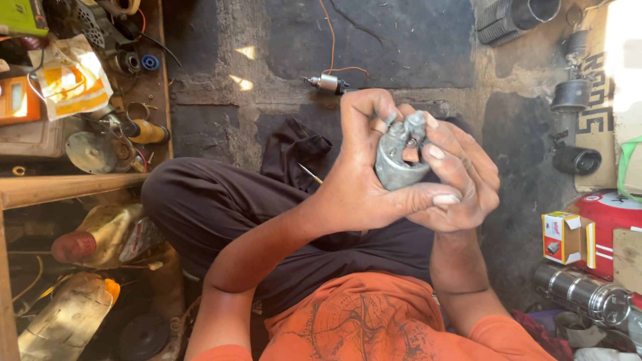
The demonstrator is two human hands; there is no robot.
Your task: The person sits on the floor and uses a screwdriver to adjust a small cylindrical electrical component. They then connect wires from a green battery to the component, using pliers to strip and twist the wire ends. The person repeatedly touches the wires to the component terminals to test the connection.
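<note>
Seated cross-legged on a stone floor (401, 40), dark trousers (221, 207) across the lap. Left hand (358, 180) and right hand (461, 180) pressed together mid-scene, both clamped round a grey metal motor part (396, 157). Farther off, a small cylinder (328, 83) on an orange wire (332, 40). Right, a little cardboard box (565, 237).

A small red, white and yellow carton (567, 237) is lying open at right, beside a red labelled container (610, 224); a crumpled white-orange packet (70, 79) is sitting upper left; an orange screen device (17, 99) is sitting beside it.
</note>
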